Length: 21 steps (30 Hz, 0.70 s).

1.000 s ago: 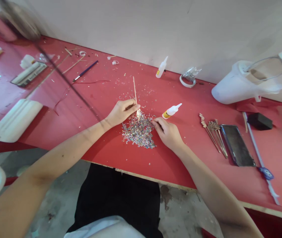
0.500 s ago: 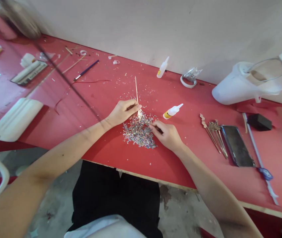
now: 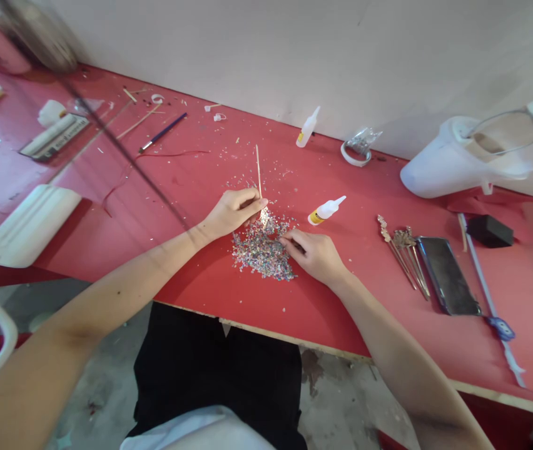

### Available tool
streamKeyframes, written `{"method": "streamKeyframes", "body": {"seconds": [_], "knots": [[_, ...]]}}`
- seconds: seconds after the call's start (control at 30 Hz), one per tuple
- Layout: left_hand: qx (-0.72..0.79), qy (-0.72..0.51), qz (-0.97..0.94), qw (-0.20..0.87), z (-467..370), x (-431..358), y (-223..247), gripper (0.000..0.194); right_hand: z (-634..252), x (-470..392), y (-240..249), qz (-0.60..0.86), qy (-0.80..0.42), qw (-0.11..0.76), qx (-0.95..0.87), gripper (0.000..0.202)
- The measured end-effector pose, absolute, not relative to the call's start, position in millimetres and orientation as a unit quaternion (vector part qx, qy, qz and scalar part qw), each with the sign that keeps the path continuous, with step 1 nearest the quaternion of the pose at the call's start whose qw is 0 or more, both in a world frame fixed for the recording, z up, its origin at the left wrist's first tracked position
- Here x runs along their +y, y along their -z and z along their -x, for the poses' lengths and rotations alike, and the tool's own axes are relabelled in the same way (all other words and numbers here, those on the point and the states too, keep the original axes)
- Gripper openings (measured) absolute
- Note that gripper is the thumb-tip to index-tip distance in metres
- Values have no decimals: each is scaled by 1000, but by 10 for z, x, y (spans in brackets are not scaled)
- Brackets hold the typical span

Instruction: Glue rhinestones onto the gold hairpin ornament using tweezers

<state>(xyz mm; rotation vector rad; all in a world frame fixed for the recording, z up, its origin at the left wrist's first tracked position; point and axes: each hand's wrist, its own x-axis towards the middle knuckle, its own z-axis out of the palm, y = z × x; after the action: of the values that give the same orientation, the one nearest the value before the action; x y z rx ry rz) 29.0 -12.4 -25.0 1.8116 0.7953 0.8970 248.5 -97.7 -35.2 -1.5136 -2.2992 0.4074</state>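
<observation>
Gold stick (image 3: 258,172) | red tabletop (image 3: 323,312) beneath | grey wall (image 3: 248,50) behind | stained floor (image 3: 336,400)

Paintbrush (image 3: 162,132), nozzle bottles (image 3: 326,211) and glittery bits (image 3: 261,256) on a red table (image 3: 313,315) suggest a craft workshop.

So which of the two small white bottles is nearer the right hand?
The front bottle, just beyond the right hand; the back bottle is farther off, close to the wall.
</observation>
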Motion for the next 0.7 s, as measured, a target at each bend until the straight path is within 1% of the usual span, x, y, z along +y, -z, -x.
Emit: {"method": "streamKeyframes", "body": {"seconds": [0.1,0.2,0.3,0.43,0.57,0.7], "knots": [[324,-363,-740,465,-292,-125,246,37,-2490,-980,354,537,-173,203,-800,26],[321,-365,-737,470,-291,-126,245,37,-2502,-969,379,573,-179,244,-762,22],[319,-365,-737,471,-290,-126,247,36,-2499,-946,393,606,-173,262,-731,22],[319,-363,-742,465,-292,-128,251,36,-2440,-910,372,644,-140,244,-711,23],[324,-357,-745,462,-297,-136,253,36,-2343,-878,347,684,-88,197,-697,26],[329,-353,-750,452,-300,-140,256,36,-2284,-861,361,682,-63,164,-710,32]]}}
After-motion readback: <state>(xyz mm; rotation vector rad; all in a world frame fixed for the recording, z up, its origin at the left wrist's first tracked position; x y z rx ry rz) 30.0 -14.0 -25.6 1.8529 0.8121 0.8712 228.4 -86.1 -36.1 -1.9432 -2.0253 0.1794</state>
